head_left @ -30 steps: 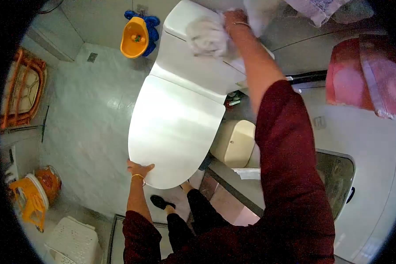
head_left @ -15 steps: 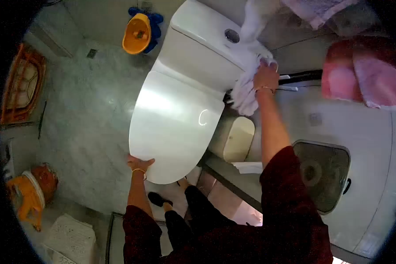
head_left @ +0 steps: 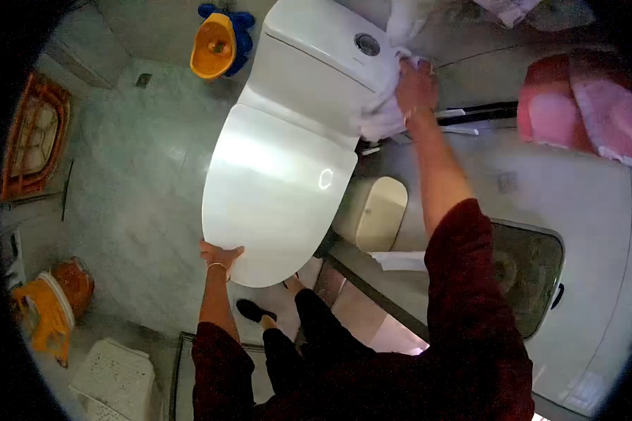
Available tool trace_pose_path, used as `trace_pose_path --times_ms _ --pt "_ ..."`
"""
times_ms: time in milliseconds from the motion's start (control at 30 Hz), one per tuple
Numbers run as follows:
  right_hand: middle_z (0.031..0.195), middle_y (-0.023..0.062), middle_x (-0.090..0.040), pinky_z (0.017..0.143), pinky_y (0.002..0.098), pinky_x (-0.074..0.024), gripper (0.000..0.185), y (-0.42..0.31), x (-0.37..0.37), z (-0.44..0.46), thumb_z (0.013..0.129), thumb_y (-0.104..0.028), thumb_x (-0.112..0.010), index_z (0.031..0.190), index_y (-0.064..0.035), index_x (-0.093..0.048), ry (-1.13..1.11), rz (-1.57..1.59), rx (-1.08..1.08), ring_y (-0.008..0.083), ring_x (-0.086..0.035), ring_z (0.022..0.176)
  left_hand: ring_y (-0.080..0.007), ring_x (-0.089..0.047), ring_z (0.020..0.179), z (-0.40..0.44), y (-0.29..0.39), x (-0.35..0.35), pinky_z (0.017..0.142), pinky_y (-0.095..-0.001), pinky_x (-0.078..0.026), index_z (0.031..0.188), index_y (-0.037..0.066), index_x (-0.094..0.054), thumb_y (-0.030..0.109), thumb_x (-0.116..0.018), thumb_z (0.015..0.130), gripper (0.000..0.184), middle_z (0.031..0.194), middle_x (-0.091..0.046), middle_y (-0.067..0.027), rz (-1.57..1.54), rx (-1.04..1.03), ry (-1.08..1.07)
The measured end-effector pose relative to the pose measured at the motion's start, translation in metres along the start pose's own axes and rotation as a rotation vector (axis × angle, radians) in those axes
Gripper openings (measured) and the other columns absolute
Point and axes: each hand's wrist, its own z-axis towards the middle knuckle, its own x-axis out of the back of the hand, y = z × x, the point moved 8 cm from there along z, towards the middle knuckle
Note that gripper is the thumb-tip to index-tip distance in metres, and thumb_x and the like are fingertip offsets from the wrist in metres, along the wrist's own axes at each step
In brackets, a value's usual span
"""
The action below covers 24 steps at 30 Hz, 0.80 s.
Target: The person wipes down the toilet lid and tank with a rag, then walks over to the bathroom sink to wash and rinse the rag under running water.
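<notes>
My left hand (head_left: 221,255) is at the front left edge of the closed white toilet lid (head_left: 274,203), its thumb on top and its fingers at the rim. A bunched white cloth (head_left: 384,119) is in my right hand (head_left: 418,91), pressed against the right side of the toilet tank (head_left: 323,49). The fingers of that hand are curled over the cloth and partly hidden. A round flush button (head_left: 366,45) sits on the tank top, just left of my right hand.
A cream bin (head_left: 380,214) stands right of the toilet, beside a counter with a dark sink basin (head_left: 530,274). Pink towels (head_left: 576,105) hang at the right. An orange and blue child's urinal (head_left: 214,47) is at the back left. A white stool (head_left: 112,375) stands lower left.
My right hand has moved up and slightly left with the white cloth, which now lies closer against the tank's side. My left hand stays on the lid. The view has shifted slightly.
</notes>
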Motion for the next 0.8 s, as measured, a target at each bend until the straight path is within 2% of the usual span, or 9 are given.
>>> trace_pose_path --times_ms 100,133,167,300,433,500,533,633,800 --pt "0.116 0.0145 -0.048 0.076 0.0437 -0.0491 0.031 0.018 -0.032 0.058 0.086 -0.021 -0.047 0.115 -0.0227 -0.055 -0.084 -0.025 -0.029 0.0352 -0.055 0.094 -0.0332 -0.034 0.117 0.004 0.001 -0.009 0.096 -0.0399 -0.042 0.137 0.003 0.002 0.025 -0.088 0.049 0.128 0.133 -0.021 -0.0215 -0.341 -0.084 -0.186" --pt "0.117 0.0147 -0.048 0.077 0.0438 -0.0487 0.031 0.016 -0.034 0.056 0.086 -0.021 -0.047 0.116 -0.0226 -0.055 -0.12 -0.056 -0.03 0.0348 -0.054 0.097 -0.0427 -0.03 0.123 0.005 0.001 -0.003 0.092 -0.0506 -0.043 0.136 0.01 0.008 0.027 -0.089 0.046 0.134 0.139 -0.002 -0.029 -0.161 0.011 -0.108" --pt "0.117 0.0148 -0.048 0.079 0.0439 -0.0484 0.032 0.013 -0.036 0.046 0.086 -0.021 -0.047 0.117 -0.0226 -0.054 -0.152 -0.087 -0.029 0.0343 -0.053 0.099 -0.0413 -0.033 0.12 -0.003 0.001 0.0 0.085 -0.0504 -0.048 0.136 0.011 0.007 0.025 -0.09 0.044 0.134 0.137 -0.009 -0.0283 -0.296 -0.022 -0.181" --pt "0.115 0.0174 -0.05 0.077 0.043 -0.0502 0.025 -0.014 0.021 -0.045 0.086 -0.022 -0.047 0.107 -0.018 -0.059 0.032 0.055 -0.04 0.0353 -0.052 0.104 -0.0355 -0.033 0.12 0.004 0.002 -0.007 0.094 -0.0439 -0.042 0.137 0.007 -0.002 0.025 -0.089 0.047 0.127 0.135 -0.018 -0.0213 -0.206 0.034 -0.162" --pt "0.114 0.0169 -0.051 0.078 0.0426 -0.0507 0.028 0.003 -0.012 0.005 0.084 -0.021 -0.049 0.11 -0.0207 -0.059 0.007 -0.103 -0.009 0.0293 -0.052 0.105 -0.0337 -0.032 0.121 0.015 0.015 -0.011 0.1 -0.0398 -0.033 0.138 0.006 -0.01 0.037 -0.087 0.049 0.123 0.137 -0.019 -0.0171 0.417 -0.244 -0.048" --pt "0.113 0.0153 -0.053 0.079 0.0451 -0.0495 0.031 0.026 -0.059 0.057 0.084 -0.019 -0.049 0.114 -0.0196 -0.057 -0.061 -0.361 0.108 0.0311 -0.054 0.101 -0.0313 -0.032 0.122 0.019 0.011 -0.019 0.102 -0.0387 -0.028 0.139 0.008 -0.021 0.057 -0.079 0.05 0.117 0.139 -0.026 -0.012 0.545 -0.236 -0.116" --pt "0.111 0.0141 -0.055 0.079 0.0474 -0.0482 0.034 0.037 -0.087 0.075 0.084 -0.018 -0.05 0.118 -0.0182 -0.054 -0.098 -0.525 0.193 0.0341 -0.055 0.099 -0.0318 -0.033 0.122 0.016 0.01 -0.014 0.1 -0.0396 -0.031 0.137 0.008 -0.018 0.052 -0.081 0.051 0.116 0.137 -0.026 -0.0144 0.376 -0.215 -0.149" --pt "0.111 0.0178 -0.054 0.079 0.0468 -0.0478 0.033 0.074 -0.118 0.111 0.084 -0.02 -0.051 0.116 -0.0166 -0.056 0.058 -0.196 0.192 0.0363 -0.055 0.098 -0.0343 -0.039 0.117 -0.01 0.014 0.008 0.089 -0.0419 -0.047 0.134 0.007 -0.006 0.03 -0.088 0.049 0.12 0.13 -0.023 -0.0217 -0.216 -0.054 -0.184" --pt "0.115 0.018 -0.052 0.081 0.0452 -0.0455 0.033 0.028 -0.034 0.002 0.083 -0.02 -0.052 0.116 -0.0163 -0.056 0.068 0.061 -0.1 0.0377 -0.053 0.099 -0.0367 -0.044 0.112 0.009 -0.002 -0.004 0.089 -0.0414 -0.048 0.134 0.006 -0.006 0.026 -0.087 0.05 0.119 0.13 -0.022 -0.0242 -0.207 0.023 -0.117"
